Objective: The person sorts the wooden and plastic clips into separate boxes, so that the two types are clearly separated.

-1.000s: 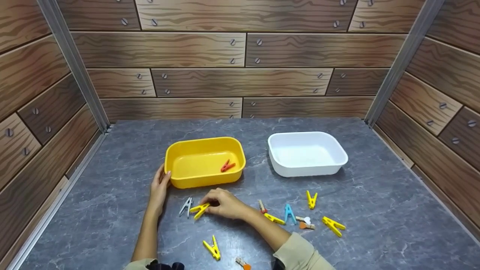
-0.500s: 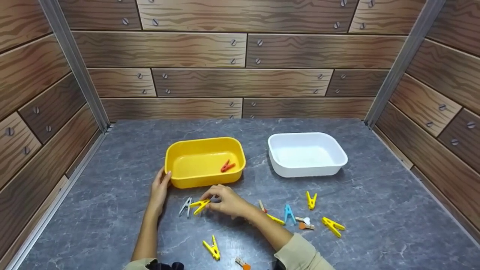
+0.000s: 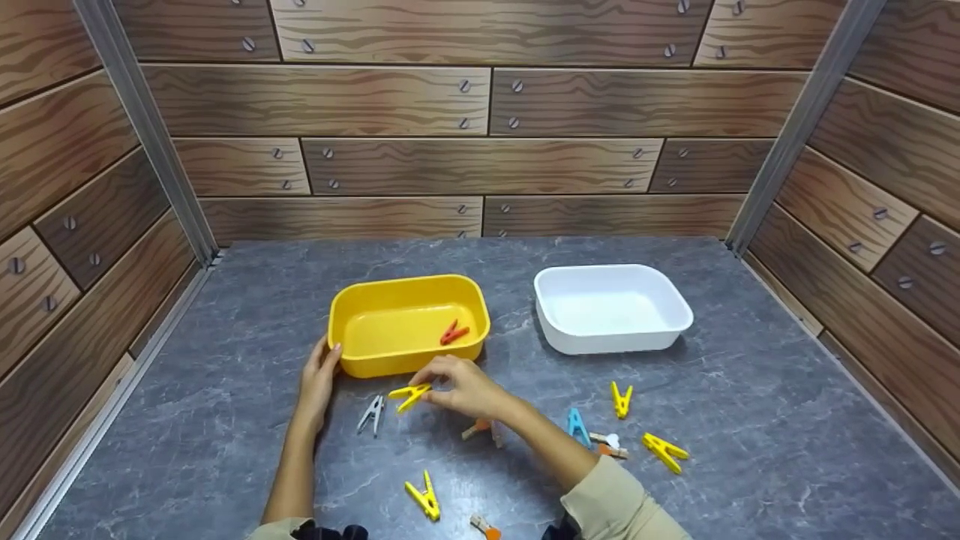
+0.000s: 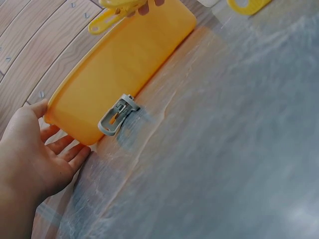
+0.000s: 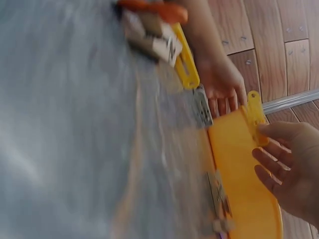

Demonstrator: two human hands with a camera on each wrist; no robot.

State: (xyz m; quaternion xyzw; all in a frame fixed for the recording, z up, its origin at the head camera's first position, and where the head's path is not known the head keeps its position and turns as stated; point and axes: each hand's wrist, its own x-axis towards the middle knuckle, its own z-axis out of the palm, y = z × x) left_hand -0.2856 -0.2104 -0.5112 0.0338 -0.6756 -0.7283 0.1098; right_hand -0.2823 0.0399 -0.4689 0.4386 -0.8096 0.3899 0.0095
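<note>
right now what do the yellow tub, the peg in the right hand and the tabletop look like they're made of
Yellow tub: probably moulded plastic, smooth and slightly glossy, with rounded corners and one even colour.
Yellow peg, pinched by the right hand: likely plastic too, the same flat bright colour.
Tabletop: grey with pale marble-like veins and a dull sheen; stone or a printed laminate, I cannot tell which.
</note>
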